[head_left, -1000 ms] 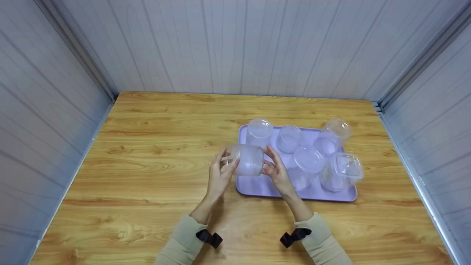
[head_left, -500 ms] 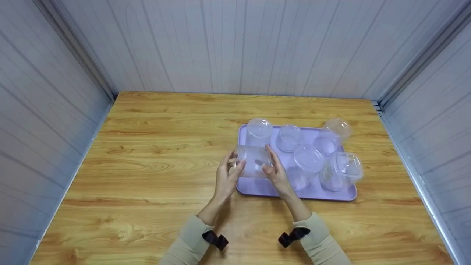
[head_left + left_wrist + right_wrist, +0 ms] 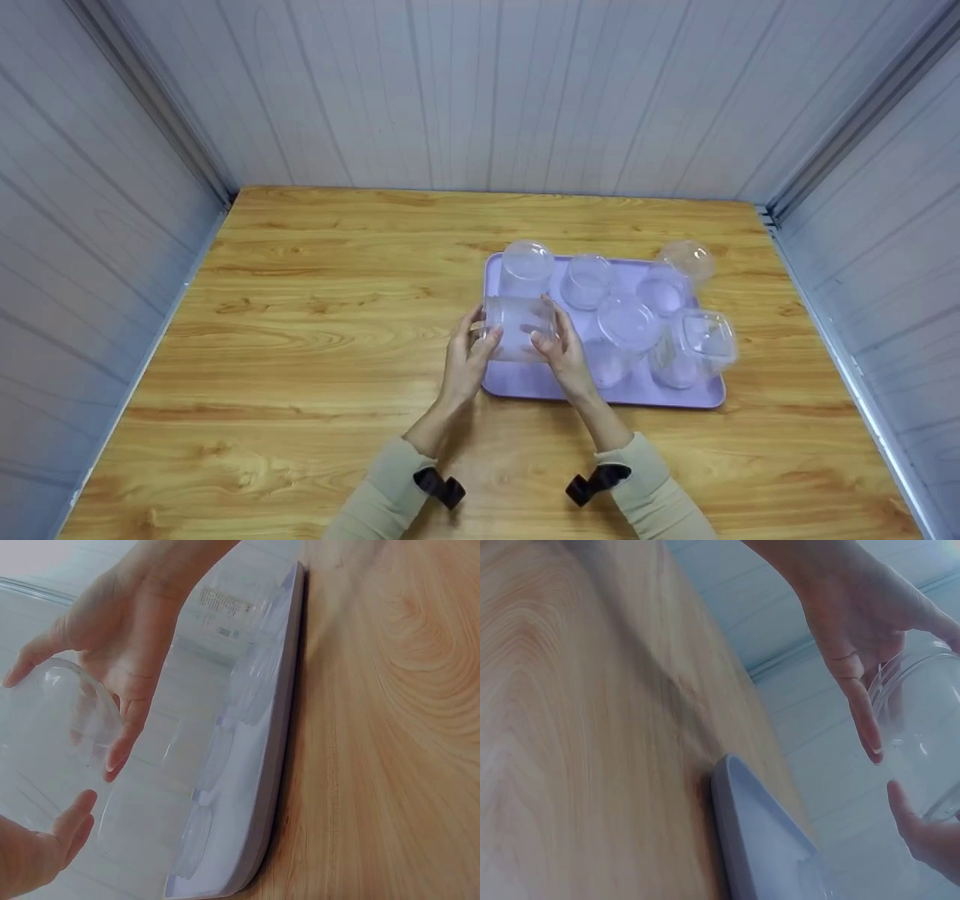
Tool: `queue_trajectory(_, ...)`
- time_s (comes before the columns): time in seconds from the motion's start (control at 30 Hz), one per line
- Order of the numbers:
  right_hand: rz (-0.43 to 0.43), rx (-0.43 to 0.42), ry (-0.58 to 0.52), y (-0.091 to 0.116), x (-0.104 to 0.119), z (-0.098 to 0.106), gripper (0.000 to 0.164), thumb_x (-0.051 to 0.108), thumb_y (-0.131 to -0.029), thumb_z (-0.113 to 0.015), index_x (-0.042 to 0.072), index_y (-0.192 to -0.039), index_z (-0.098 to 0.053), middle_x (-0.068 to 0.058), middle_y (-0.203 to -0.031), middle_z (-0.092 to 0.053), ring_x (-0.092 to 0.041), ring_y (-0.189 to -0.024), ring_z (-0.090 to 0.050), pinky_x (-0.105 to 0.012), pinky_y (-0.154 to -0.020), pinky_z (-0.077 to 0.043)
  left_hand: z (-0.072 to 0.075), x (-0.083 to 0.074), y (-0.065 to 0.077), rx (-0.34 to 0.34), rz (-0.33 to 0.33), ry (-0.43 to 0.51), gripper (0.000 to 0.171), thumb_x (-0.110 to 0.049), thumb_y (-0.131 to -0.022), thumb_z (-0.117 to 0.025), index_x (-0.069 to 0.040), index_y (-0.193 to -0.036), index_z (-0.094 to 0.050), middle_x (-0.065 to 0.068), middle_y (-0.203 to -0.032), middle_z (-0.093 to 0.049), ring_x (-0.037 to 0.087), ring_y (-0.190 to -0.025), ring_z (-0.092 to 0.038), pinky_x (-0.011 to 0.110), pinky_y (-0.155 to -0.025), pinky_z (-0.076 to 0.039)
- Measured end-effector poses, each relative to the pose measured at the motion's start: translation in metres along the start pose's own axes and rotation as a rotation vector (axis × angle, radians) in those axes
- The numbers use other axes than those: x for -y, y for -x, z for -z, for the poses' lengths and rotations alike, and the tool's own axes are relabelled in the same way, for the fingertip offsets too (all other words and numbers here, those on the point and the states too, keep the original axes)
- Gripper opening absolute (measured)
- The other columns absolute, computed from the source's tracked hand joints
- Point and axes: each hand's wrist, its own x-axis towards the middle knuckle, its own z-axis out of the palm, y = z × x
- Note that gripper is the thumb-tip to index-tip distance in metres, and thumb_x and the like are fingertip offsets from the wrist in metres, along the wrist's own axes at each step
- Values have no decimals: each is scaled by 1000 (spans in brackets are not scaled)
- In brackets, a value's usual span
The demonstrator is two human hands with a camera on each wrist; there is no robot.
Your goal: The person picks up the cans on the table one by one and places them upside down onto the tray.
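A clear plastic jar (image 3: 514,315) is held on its side between both hands, over the tray's left front part. My left hand (image 3: 461,364) grips its left end, thumb along the near side. The right hand (image 3: 568,366) holds the other end, its thumb on the wall and fingers around the back. In the left wrist view the jar (image 3: 45,731) is see-through, with the right hand (image 3: 124,630) spread around its far end. In the right wrist view a ridged rim (image 3: 900,675) shows beside the left hand (image 3: 862,622).
Beneath and beyond the hands lies a lilac tray (image 3: 540,384). Several clear containers stand on it, including a round tub (image 3: 529,262), a tall jar (image 3: 628,324) and a squarish one (image 3: 709,337). White panel walls (image 3: 480,97) enclose the wooden table (image 3: 300,337).
Both hands stay on the jar, which has shifted slightly right. The right hand has moved from the jar's end to around its wall, its thumb now on the near side.
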Motion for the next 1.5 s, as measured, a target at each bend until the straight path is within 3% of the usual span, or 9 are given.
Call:
queue_trajectory(0.13, 3, -9, 18, -1, 3, -1, 84, 34, -80, -64, -1, -139, -17, -23, -138, -24, -37, -109, -46, -44, -83, -45, 3, 14, -3, 24, 4, 18, 53, -8, -87, -50, 10, -132, -28, 24, -117, -41, 34, -101, -51, 37, -81, -47)
queue_trajectory(0.3, -9, -31, 59, -1, 8, -1, 78, 26, -80, -65, -1, -138, -20, -22, -138, -24, -33, -106, -48, -39, -83, -46, 8, 26, -7, 33, -3, -36, 54, -20, -90, -43, 3, -136, -26, 23, -125, -39, 33, -108, -47, 38, -83, -45)
queue_trajectory(0.4, -17, -27, 111, -1, 10, 1, 72, 14, -79, -64, 1, -137, -24, -22, -133, -29, -33, -105, -47, -36, -82, -47, 14, 27, -7, 3, 6, -69, 51, -25, -91, -38, 2, -134, -30, 21, -124, -42, 33, -107, -47, 42, -78, -47)
queue_trajectory(0.5, -27, -23, 201, 0, 14, 3, 70, 6, -78, -65, 2, -137, -27, -20, -126, -34, -33, -104, -46, -32, -78, -48, 20, 27, -7, -40, 54, -93, 48, -27, -94, -34, 1, -132, -34, 20, -121, -46, 33, -105, -48, 47, -76, -47)
queue_trajectory(0.67, -46, -43, 377, 3, 31, -2, 72, 4, -75, -69, 1, -136, -30, -17, -127, -36, -29, -102, -43, -33, -77, -45, 28, 20, -9, -115, 78, -119, 41, -19, -96, -36, 9, -125, -41, 23, -113, -52, 35, -100, -51, 46, -77, -46)
queue_trajectory(0.83, 67, -38, 580, 9, 42, -10, 75, 5, -70, -73, -4, -133, -32, -20, -126, -40, -37, -103, -41, -46, -79, -42, 32, -1, -7, -173, 16, -194, 33, -7, -93, -43, 16, -115, -46, 27, -104, -55, 37, -94, -53, 44, -79, -45)
queue_trajectory(0.97, 191, -8, 703, 6, 30, -4, 80, 11, -67, -77, -5, -132, -33, -20, -123, -40, -41, -105, -41, -52, -78, -42, 35, -5, -7, -188, 8, -256, 32, -7, -92, -45, 16, -112, -49, 27, -105, -54, 37, -95, -53, 43, -83, -44)
queue_trajectory(1.2, 249, 34, 931, -2, 5, 11, 85, 32, -66, -77, 5, -134, -35, -10, -128, -37, -26, -117, -34, -44, -96, -31, 48, 28, -21, -151, 16, -310, 39, -24, -92, -47, 7, -116, -51, 17, -108, -54, 30, -96, -53, 38, -80, -46)
queue_trajectory(1.5, 272, 93, 1115, -4, 1, 10, 86, 32, -63, -79, 5, -133, -37, -14, -126, -39, -31, -108, -39, -43, -88, -38, 56, 37, -30, -82, -15, -504, 48, -32, -92, -46, 6, -122, -47, 20, -119, -48, 32, -107, -47, 43, -85, -43)
